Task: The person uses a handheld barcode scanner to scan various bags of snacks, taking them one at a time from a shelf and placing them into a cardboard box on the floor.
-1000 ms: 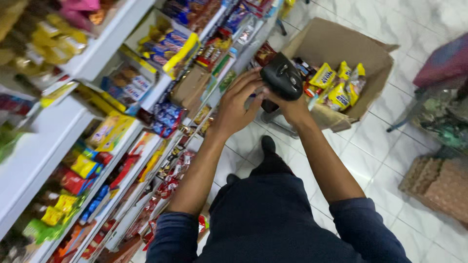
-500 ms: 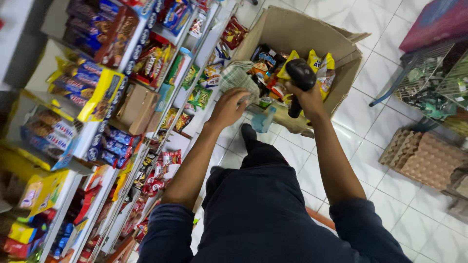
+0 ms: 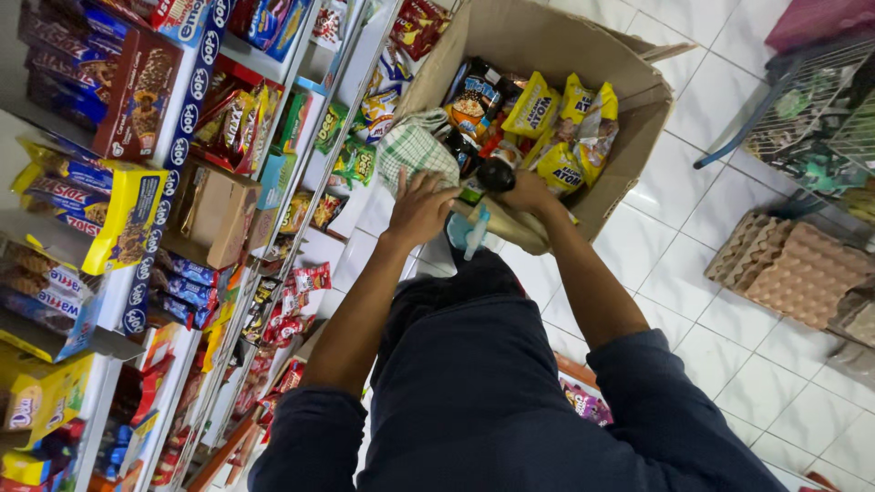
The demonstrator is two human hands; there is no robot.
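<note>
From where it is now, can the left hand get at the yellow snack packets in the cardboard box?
Probably yes. The left hand rests on a checked bundle at the open cardboard box. The yellow snack packets lie uncovered just beyond, though the right hand with its dark handheld device sits close beside that path.

The green-and-white checked bundle (image 3: 417, 146) (cloth or a woven bag, hard to tell which) lies at the near left corner of the open cardboard box (image 3: 638, 105), at about 11 o'clock from the wearer's body. Its surface is puckered and rounded, and its lower edge sits under the left hand (image 3: 421, 208). A small black device (image 3: 497, 173), dark and rounded, sits at 12 o'clock in the right hand (image 3: 531, 193), just right of the bundle, among yellow snack packets (image 3: 556, 109).
</note>
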